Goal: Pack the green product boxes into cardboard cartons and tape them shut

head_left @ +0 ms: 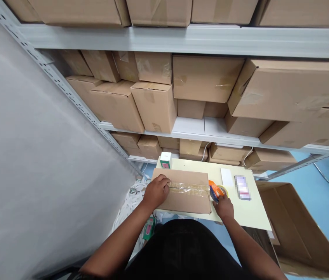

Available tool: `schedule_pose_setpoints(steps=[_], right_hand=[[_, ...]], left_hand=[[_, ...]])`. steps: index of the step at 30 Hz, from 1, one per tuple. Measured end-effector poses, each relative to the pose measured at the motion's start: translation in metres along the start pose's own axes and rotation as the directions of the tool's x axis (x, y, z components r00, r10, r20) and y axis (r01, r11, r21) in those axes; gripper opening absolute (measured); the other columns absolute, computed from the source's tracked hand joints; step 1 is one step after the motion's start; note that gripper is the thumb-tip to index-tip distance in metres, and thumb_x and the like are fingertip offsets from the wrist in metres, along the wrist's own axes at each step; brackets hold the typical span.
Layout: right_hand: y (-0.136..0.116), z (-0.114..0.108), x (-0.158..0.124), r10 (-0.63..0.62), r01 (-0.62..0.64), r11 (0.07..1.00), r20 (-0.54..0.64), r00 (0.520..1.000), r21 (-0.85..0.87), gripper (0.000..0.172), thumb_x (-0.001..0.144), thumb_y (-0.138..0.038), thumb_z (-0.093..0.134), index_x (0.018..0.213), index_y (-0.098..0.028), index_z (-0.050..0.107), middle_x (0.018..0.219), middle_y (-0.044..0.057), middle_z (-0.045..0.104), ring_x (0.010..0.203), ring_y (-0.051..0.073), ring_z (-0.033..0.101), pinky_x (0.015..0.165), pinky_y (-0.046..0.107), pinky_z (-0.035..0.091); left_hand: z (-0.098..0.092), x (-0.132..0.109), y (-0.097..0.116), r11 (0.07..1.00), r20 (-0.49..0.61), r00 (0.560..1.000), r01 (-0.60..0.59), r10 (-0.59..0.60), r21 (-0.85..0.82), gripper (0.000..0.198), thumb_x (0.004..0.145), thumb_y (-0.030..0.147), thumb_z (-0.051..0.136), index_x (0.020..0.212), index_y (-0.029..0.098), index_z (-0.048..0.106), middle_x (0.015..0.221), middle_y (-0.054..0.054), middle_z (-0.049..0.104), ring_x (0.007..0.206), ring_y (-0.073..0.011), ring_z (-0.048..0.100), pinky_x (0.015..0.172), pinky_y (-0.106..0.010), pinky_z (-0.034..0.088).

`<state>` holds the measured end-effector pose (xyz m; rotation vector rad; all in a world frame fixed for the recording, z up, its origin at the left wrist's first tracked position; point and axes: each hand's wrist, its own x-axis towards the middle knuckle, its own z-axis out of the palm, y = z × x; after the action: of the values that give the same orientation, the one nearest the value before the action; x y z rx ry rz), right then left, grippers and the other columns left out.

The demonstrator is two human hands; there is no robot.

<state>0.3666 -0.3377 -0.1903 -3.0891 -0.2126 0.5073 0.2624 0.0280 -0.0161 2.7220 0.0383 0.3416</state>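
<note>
A brown cardboard box (186,206) lies on the pale yellow table (256,212), with clear shiny packing tape (189,188) along its middle seam. My left hand (156,192) is on the box's left end, fingers curled and pressed together at the tape's end; what lies under the fingertips is hidden. At the box's right edge, my right hand (225,208) is closed on an orange tape dispenser (217,190). A yellow-rimmed roll shows in the dispenser, which touches or nearly touches the box.
A small white and green box (166,160) stands behind the cardboard box. A white card (226,177) and a blurred purple packet (242,188) lie at right. Shelves (193,128) full of cartons rise ahead. A large open carton (301,229) stands right; paper scraps (127,206) litter the left floor.
</note>
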Motion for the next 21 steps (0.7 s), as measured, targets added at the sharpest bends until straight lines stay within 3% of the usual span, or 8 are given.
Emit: schedule_pose_setpoints(steps=[3,6,9,13,16,18,20,21], right_hand=[[-0.005,0.007,0.008,-0.029,0.021,0.993,-0.068,0.997,-0.117,0.039,0.095,-0.041,0.055,0.122,-0.017,0.069,0.138,0.02,0.058,0.122,0.034,0.057,0.094,0.045,0.044],[-0.002,0.007,0.018,-0.144,0.135,0.982,-0.061,0.988,-0.135,0.037,0.095,-0.035,0.055,0.122,-0.014,0.069,0.139,0.022,0.059,0.133,0.037,0.049,0.099,0.047,0.04],[0.0,0.003,0.03,-0.13,0.13,0.991,-0.006,0.992,0.024,0.032,0.091,-0.032,0.055,0.112,-0.015,0.072,0.124,0.019,0.068,0.121,0.034,0.06,0.095,0.044,0.044],[0.003,-0.009,0.024,0.055,-0.033,0.928,-0.048,0.997,0.371,0.038,0.087,-0.042,0.053,0.104,-0.014,0.071,0.1,0.015,0.074,0.094,0.032,0.069,0.086,0.043,0.049],[0.013,-0.033,-0.001,0.175,-0.039,0.779,-0.157,0.972,0.625,0.045,0.088,-0.048,0.042,0.103,-0.014,0.069,0.093,0.012,0.074,0.087,0.029,0.068,0.078,0.038,0.051],[0.023,-0.062,-0.021,0.285,0.021,0.63,-0.256,0.924,0.777,0.042,0.087,-0.05,0.042,0.093,-0.017,0.067,0.087,0.01,0.072,0.084,0.027,0.065,0.074,0.036,0.05],[0.028,-0.098,-0.035,0.328,0.1,0.588,-0.35,0.877,0.802,0.041,0.089,-0.054,0.04,0.084,-0.02,0.063,0.082,0.009,0.069,0.08,0.027,0.061,0.07,0.036,0.048],[0.026,-0.117,-0.04,0.278,0.139,0.596,-0.366,0.888,0.791,0.044,0.091,-0.057,0.037,0.081,-0.021,0.061,0.079,0.008,0.067,0.077,0.026,0.059,0.067,0.035,0.047]], left_hand=[[-0.002,0.002,-0.001,0.999,-0.004,1.0,0.011,-0.011,-0.052,0.019,0.096,0.017,0.054,0.101,0.023,0.071,0.106,-0.004,0.066,0.095,-0.0189,0.065,0.086,-0.03,0.05],[-0.001,0.002,0.0,0.999,0.004,1.0,0.011,-0.011,-0.042,0.018,0.096,0.018,0.055,0.101,0.023,0.071,0.106,-0.004,0.066,0.094,-0.019,0.065,0.085,-0.03,0.05],[0.001,0.001,0.002,1.0,0.005,1.0,0.014,-0.014,-0.023,0.017,0.095,0.018,0.055,0.101,0.022,0.071,0.106,-0.005,0.066,0.095,-0.0197,0.064,0.085,-0.031,0.05],[0.002,0.0,0.0,0.997,0.006,1.0,0.004,-0.004,-0.078,0.017,0.096,0.018,0.055,0.098,0.021,0.072,0.105,-0.005,0.069,0.098,-0.0201,0.065,0.088,-0.032,0.05],[0.0,-0.002,-0.002,0.984,0.0,1.0,0.008,-0.008,-0.178,0.018,0.095,0.017,0.056,0.103,0.022,0.071,0.104,-0.005,0.072,0.102,-0.0208,0.066,0.093,-0.032,0.05],[-0.001,-0.003,-0.003,0.961,-0.009,0.998,0.06,-0.064,-0.268,0.023,0.093,0.017,0.058,0.111,0.022,0.071,0.104,-0.004,0.074,0.1,-0.0203,0.067,0.093,-0.032,0.05],[-0.003,-0.004,-0.003,0.921,-0.017,0.989,0.128,-0.144,-0.368,0.026,0.092,0.02,0.059,0.116,0.023,0.07,0.103,-0.003,0.076,0.096,-0.0196,0.069,0.091,-0.031,0.052],[-0.005,-0.005,-0.003,0.896,-0.022,0.984,0.153,-0.178,-0.417,0.026,0.093,0.022,0.059,0.117,0.023,0.07,0.103,-0.003,0.076,0.095,-0.0195,0.07,0.09,-0.031,0.052]])
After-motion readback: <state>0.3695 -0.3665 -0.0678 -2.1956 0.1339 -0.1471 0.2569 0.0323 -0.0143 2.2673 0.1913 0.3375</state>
